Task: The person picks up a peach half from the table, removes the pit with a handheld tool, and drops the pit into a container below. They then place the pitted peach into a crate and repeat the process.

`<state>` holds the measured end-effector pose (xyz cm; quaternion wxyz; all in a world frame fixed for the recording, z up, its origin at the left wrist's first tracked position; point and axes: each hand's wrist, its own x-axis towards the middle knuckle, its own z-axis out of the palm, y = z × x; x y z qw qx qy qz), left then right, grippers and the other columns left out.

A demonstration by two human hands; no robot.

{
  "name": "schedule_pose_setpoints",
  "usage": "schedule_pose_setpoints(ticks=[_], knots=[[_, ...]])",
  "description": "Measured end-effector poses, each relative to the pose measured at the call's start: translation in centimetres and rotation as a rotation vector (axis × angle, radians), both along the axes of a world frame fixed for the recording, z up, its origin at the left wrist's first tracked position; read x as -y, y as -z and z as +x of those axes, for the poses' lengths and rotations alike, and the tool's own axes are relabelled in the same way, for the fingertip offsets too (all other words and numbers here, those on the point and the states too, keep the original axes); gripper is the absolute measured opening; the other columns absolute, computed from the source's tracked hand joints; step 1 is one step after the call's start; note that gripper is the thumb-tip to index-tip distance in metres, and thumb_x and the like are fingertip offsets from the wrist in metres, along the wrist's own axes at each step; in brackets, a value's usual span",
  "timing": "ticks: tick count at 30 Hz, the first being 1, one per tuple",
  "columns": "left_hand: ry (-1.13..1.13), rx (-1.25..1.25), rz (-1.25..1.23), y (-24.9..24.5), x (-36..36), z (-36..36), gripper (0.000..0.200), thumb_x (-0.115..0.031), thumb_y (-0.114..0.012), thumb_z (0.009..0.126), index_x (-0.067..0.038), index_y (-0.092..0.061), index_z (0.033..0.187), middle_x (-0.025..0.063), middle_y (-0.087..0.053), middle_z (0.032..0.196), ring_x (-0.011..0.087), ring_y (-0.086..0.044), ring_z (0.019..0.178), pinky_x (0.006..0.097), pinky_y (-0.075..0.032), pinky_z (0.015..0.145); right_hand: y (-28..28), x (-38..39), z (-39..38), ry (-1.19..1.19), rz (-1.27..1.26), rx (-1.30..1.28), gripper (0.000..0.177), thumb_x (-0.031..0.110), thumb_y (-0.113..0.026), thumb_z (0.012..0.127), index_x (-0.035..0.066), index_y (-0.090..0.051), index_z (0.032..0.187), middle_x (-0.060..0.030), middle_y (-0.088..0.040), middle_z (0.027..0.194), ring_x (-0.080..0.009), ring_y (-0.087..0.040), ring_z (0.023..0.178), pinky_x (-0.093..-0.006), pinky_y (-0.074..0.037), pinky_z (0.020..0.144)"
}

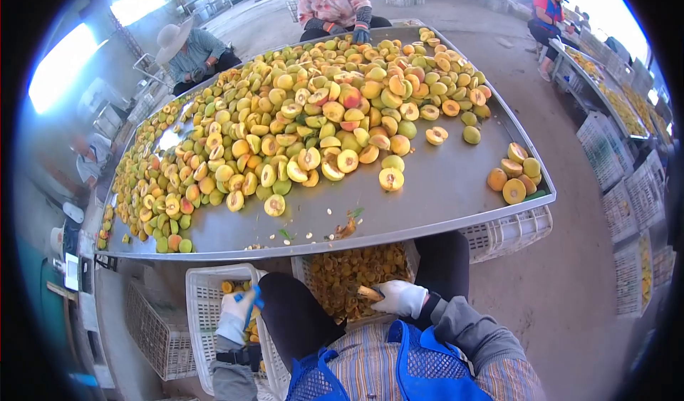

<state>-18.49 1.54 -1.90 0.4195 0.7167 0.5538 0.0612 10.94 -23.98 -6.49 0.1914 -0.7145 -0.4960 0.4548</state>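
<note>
My left hand (pixel 236 317), in a white glove with blue on its fingers, is over a white crate (pixel 201 330) at the lower left. Its fingers look apart, and yellow fruit lies beneath. My right hand (pixel 403 299), also gloved, is closed round a small yellow-brown piece (pixel 370 293) too small to name surely. It hovers above a container of brownish fruit pieces (pixel 356 271) between my knees. Ahead, a large heap of whole and halved yellow-green fruit (pixel 299 120) covers much of the metal table (pixel 427 187).
A small fruit pile (pixel 514 176) sits at the table's right corner, above a white crate (pixel 509 234). Two people sit across the table, one with gloved hands at the heap. Another person is at a second table (pixel 605 91); crates stand on the right.
</note>
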Motion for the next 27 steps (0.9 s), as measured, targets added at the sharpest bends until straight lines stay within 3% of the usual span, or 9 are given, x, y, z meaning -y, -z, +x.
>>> schedule_pose_setpoints(ticks=[2, 4, 5, 8, 12, 16, 20, 24, 27], knots=[[0.35, -1.039, 0.268, -0.8, -1.3, 0.8, 0.058, -0.056, -0.068, 0.079, -0.003, -0.07, 0.102, 0.0153, -0.068, 0.104, 0.0305, -0.064, 0.097, 0.0438, -0.046, 0.089, -1.4, 0.0, 0.4, 0.085, -0.068, -0.115, 0.046, 0.038, -0.062, 0.081, 0.001, -0.064, 0.107, -0.0231, -0.068, 0.092, -0.0373, -0.065, 0.091, -0.0439, -0.051, 0.08], [0.253, -0.867, 0.834, -1.3, -0.5, 3.8, 0.072, -0.058, -0.071, 0.071, -0.006, -0.062, 0.12, 0.0192, -0.054, 0.131, 0.0388, -0.049, 0.12, 0.0488, -0.034, 0.102, 1.0, 0.1, 0.7, 0.12, -0.016, -0.059, 0.046, 0.039, -0.062, 0.081, 0.0, -0.064, 0.106, -0.0234, -0.068, 0.092, -0.0374, -0.065, 0.09, -0.0439, -0.051, 0.08], [0.286, -0.69, 0.72, -5.3, 0.7, 8.9, 0.075, -0.054, -0.072, 0.069, -0.005, -0.058, 0.124, 0.0215, -0.048, 0.136, 0.044, -0.041, 0.126, 0.0503, -0.033, 0.104, 1.0, 0.0, 0.9, 0.118, -0.045, -0.079, 0.046, 0.039, -0.061, 0.082, 0.0, -0.064, 0.106, -0.0236, -0.067, 0.093, -0.0375, -0.065, 0.091, -0.044, -0.051, 0.081], [0.633, -0.105, 1.02, -4.7, 1.4, 20.2, 0.063, -0.045, -0.071, 0.076, -0.003, -0.057, 0.12, 0.021, -0.055, 0.123, 0.0404, -0.047, 0.119, 0.0483, -0.038, 0.101, 1.8, 0.0, 0.8, 0.076, -0.001, -0.039, 0.044, 0.038, -0.06, 0.083, 0.0, -0.064, 0.106, -0.0233, -0.067, 0.094, -0.0374, -0.065, 0.091, -0.0442, -0.051, 0.081], [0.838, -0.403, 0.573, -3.4, 4.1, 35.9, 0.074, -0.058, -0.054, 0.087, -0.003, -0.044, 0.136, 0.0222, -0.05, 0.135, 0.0351, -0.052, 0.12, 0.0431, -0.043, 0.099, 3.4, 0.0, 0.6, 0.007, -0.034, 0.016, 0.039, 0.037, -0.06, 0.08, 0.008, -0.064, 0.106, -0.0216, -0.068, 0.094, -0.0379, -0.065, 0.09, -0.0469, -0.051, 0.08], [0.947, -0.462, 0.484, -0.2, 5.8, 41.8, 0.059, -0.044, -0.062, 0.085, -0.006, -0.048, 0.127, 0.0203, -0.058, 0.123, 0.0362, -0.061, 0.106, 0.0431, -0.049, 0.09, 2.3, 0.3, 1.4, 0.033, 0.004, -0.032, 0.041, 0.039, -0.057, 0.082, 0.009, -0.061, 0.111, -0.0214, -0.067, 0.095, -0.0379, -0.064, 0.093, -0.0468, -0.049, 0.082], [1.161, -0.251, 0.579, -0.2, 6.4, 39.4, 0.046, -0.026, -0.066, 0.08, -0.009, -0.053, 0.121, 0.0197, -0.064, 0.109, 0.0346, -0.065, 0.097, 0.0423, -0.052, 0.086, 0.9, 1.0, 2.2, 0.092, 0.035, -0.09, 0.047, 0.04, -0.058, 0.084, 0.006, -0.059, 0.116, -0.0231, -0.067, 0.097, -0.0384, -0.064, 0.093, -0.0454, -0.049, 0.082], [0.817, 0.388, -0.281, -0.9, 3.9, 34.0, 0.036, -0.019, -0.07, 0.078, -0.006, -0.063, 0.111, 0.0108, -0.068, 0.092, 0.0218, -0.068, 0.084, 0.0337, -0.056, 0.067, -3.1, 2.2, 3.1, 0.347, 0.159, -0.177, 0.05, 0.04, -0.06, 0.087, 0.006, -0.055, 0.123, -0.0225, -0.067, 0.093, -0.0359, -0.066, 0.09, -0.0419, -0.05, 0.079], [0.404, 0.871, -0.751, -1.8, 4.9, 29.1, 0.036, -0.036, -0.058, 0.091, -0.004, -0.061, 0.106, 0.013, -0.066, 0.09, 0.0293, -0.067, 0.082, 0.0401, -0.058, 0.065, -3.7, 2.1, 2.8, 0.488, 0.296, -0.122, 0.046, 0.038, -0.061, 0.088, 0.013, -0.054, 0.127, -0.0161, -0.067, 0.078, -0.0297, -0.067, 0.067, -0.0399, -0.052, 0.064]])
